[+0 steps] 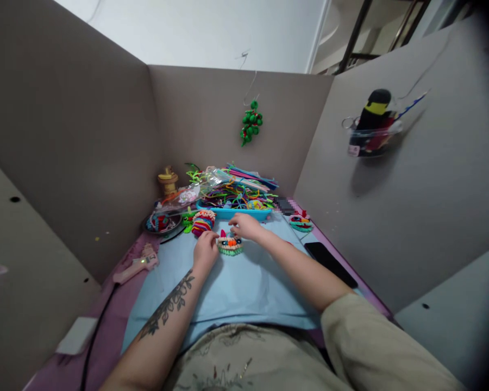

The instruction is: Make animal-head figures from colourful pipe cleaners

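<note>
Hands are meeting at a pipe-cleaner figure (229,245) on the blue mat (244,288): left hand (206,251) and right hand (244,225) are each pinching its edge.

A craft booth — grey partition walls (85,141) box in a desk (244,282), with a pipe-cleaner tray (232,203) at 12 o'clock and a glue gun (136,266) at 9.

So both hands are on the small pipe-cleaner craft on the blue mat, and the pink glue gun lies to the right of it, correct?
Not quite. In the head view the pink glue gun lies to the left of the craft, not the right. Left hand and right hand do touch the craft on the blue mat.
</note>
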### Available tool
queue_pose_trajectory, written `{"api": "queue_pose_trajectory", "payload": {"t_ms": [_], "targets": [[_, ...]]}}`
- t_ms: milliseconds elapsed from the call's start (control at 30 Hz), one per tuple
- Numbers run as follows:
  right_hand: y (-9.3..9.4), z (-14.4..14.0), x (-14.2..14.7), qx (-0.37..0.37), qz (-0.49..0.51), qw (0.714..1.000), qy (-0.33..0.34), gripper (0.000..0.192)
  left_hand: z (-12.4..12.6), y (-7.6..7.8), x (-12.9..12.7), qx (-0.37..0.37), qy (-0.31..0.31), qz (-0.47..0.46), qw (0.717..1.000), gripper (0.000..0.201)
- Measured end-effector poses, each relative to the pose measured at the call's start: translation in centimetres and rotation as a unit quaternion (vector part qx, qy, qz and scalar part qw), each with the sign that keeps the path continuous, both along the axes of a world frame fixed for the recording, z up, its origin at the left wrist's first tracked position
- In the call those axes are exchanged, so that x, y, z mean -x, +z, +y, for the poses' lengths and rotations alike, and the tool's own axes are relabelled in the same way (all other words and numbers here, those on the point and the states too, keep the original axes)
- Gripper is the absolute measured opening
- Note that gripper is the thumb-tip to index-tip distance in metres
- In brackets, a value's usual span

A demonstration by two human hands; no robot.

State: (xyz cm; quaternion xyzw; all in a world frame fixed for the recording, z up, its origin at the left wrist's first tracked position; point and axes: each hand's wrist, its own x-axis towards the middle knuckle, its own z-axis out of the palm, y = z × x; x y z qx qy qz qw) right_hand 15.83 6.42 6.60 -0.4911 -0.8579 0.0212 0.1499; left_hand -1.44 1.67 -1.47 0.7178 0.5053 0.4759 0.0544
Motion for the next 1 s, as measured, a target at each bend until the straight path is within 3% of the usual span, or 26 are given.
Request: {"api": "queue_pose_trajectory", "payload": {"t_ms": [167, 467, 1000], "targets": [[1.7, 0.6, -1.7, -0.038, 0.096, 0.995, 0.001, 0.021, 0.1, 0.2, 0.1, -0.003, 0.015, -0.024, 1.0, 0.023], [-1.8, -0.5, -0.1, 0.01, 0.041, 0.999, 0.018, 0.023, 0.1, 0.2, 0.2, 0.016, 0.013, -0.031, 0.999, 0.024], [-2.3, -0.4, 0.7, 0.013, -0.014, 1.0, -0.004, 0.019, 0.2, 0.0, 0.1, 0.008, 0.005, -0.036, 0.999, 0.022]]}}
